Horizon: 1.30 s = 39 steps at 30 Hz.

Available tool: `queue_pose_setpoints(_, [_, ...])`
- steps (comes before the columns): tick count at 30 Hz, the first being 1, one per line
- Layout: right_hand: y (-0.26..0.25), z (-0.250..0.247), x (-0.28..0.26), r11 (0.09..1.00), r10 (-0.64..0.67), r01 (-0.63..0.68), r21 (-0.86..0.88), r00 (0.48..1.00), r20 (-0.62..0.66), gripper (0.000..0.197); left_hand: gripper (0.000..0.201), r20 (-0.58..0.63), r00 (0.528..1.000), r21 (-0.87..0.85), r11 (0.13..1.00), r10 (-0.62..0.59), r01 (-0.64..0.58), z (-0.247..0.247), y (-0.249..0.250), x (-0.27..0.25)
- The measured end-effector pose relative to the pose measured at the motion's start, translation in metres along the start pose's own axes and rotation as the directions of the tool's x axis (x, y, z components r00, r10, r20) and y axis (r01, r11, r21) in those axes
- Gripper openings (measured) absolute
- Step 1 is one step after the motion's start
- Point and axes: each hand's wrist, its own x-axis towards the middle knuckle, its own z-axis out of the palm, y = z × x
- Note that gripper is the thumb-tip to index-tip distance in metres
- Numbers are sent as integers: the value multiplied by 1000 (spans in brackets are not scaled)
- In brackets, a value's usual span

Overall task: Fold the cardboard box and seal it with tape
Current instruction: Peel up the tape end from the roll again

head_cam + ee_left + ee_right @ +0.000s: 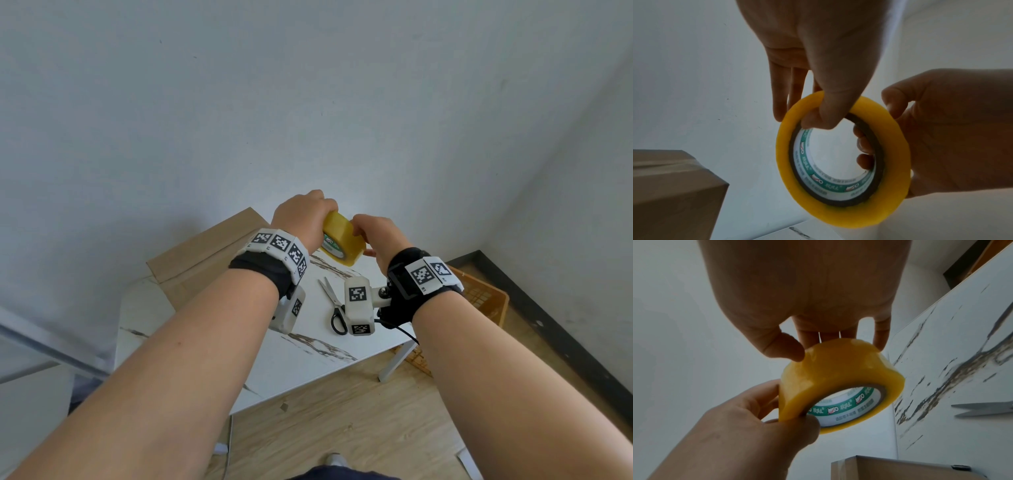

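A yellow tape roll [342, 244] with a green-and-white core is held in the air above the table's far edge. My left hand [301, 216] grips it from the left, thumb hooked into the core [838, 162] and fingers on the outer band. My right hand [371, 233] holds the roll [830, 378] from the right, with its thumb pressed on the outer band and fingers round the far side. The brown cardboard box [205, 253] stands on the table to the left, below my left hand, its top flaps down [674, 186].
Black-handled scissors [334, 305] lie open on the white marble-pattern table [308, 359], under my right wrist. An orange plastic crate [486, 298] sits on the wooden floor to the right of the table. A grey wall rises directly behind.
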Motion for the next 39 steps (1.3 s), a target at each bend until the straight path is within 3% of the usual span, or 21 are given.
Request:
queue_pose_setpoints(3, [3, 1, -1, 999, -19, 19, -29, 1000, 6, 11, 37, 5, 1000, -3, 1000, -18, 18, 1, 0, 1])
queue_pose_setpoints(6, [2, 4, -1, 998, -45, 46, -47, 998, 39, 29, 34, 12, 999, -5, 999, -32, 32, 0, -2, 3])
queue_pose_setpoints(8, [-1, 6, -1, 996, 14, -12, -84, 1000, 28, 28, 32, 20, 999, 10, 999, -35, 35, -1, -3, 3])
queue_pose_setpoints(15, [5, 5, 3, 1000, 16, -16, 24, 1000, 14, 43, 33, 23, 999, 37, 999, -36, 35, -2, 0, 3])
queue_pose_setpoints(17, [1, 4, 1, 1000, 1, -1, 25, 1000, 11, 38, 33, 24, 999, 35, 999, -36, 36, -3, 0, 3])
queue_pose_setpoints(20, [-1, 2, -4, 999, -33, 33, 1, 999, 0, 12, 32, 27, 999, 32, 999, -43, 42, -3, 0, 3])
queue_pose_setpoints(21, [2, 2, -5, 998, -69, 69, 2, 998, 3, 11, 32, 28, 998, 24, 999, -49, 49, -3, 0, 3])
queue_pose_setpoints(23, [8, 2, -3, 990, -142, 141, 26, 989, 29, 26, 34, 30, 998, 9, 998, -59, 58, -5, 0, 5])
queue_pose_setpoints(25, [13, 1, -3, 989, -145, 142, 46, 988, 50, 31, 37, 42, 998, 5, 999, -51, 51, -5, -1, 7])
queue_pose_setpoints(27, [11, 2, -3, 992, -96, 91, 86, 994, 47, 11, 40, 54, 997, -26, 998, -59, 60, -4, -3, 7])
queue_pose_setpoints(28, [11, 3, 2, 993, -67, 63, 103, 997, 38, 15, 43, 58, 996, -43, 997, -66, 69, -3, -5, 7])
queue_pose_setpoints(30, [14, 3, 14, 992, -26, 23, 127, 999, 23, 53, 55, 69, 994, -89, 991, -90, 96, 0, -7, 6])
queue_pose_setpoints(32, [17, 3, 24, 989, -17, 12, 147, 999, 30, 62, 64, 68, 990, -170, 976, -127, 137, 2, -8, 6])
queue_pose_setpoints(35, [18, 5, 22, 980, -28, 24, 198, 999, 17, 58, 63, 21, 987, -276, 948, -157, 156, 4, -12, 6])
queue_pose_setpoints(38, [18, 7, 15, 976, -107, 102, 190, 994, 16, 13, 53, 4, 992, -311, 943, -125, 120, 8, -8, 2])
queue_pose_setpoints(39, [18, 8, 16, 977, -123, 120, 179, 992, 6, 6, 52, 9, 994, -306, 946, -110, 107, 10, -6, 0])
